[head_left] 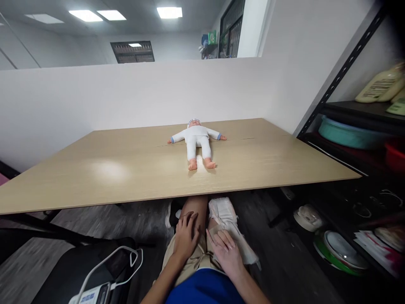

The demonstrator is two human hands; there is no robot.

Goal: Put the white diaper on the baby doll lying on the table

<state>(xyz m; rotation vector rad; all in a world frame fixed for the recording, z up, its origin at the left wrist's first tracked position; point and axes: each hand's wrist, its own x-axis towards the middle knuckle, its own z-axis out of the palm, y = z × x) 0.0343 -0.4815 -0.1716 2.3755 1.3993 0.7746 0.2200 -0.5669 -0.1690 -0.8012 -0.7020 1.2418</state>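
Note:
My left hand (pixel 186 236) rests on my left leg near the knee, its fingers spread and holding nothing. My right hand (pixel 224 247) lies with fingers stretched out on a white, padded piece that looks like an unfolded diaper (pixel 223 210), draped over my right thigh and knee. A beige patch of it shows beside the fingers. On the wooden table (pixel 133 177) in front, a baby doll (pixel 198 137) in a white suit and cap lies on its back, arms spread and feet towards me. Neither hand touches the doll.
To the right, a black shelf rack (pixel 343 44) holds yellow bottles (pixel 379 86), a teal basin (pixel 351 133) and a lidded green container (pixel 340 253). A black chair (pixel 66 270) at lower left carries a white device (pixel 91 295) with a cable. The table's front edge is above my knees.

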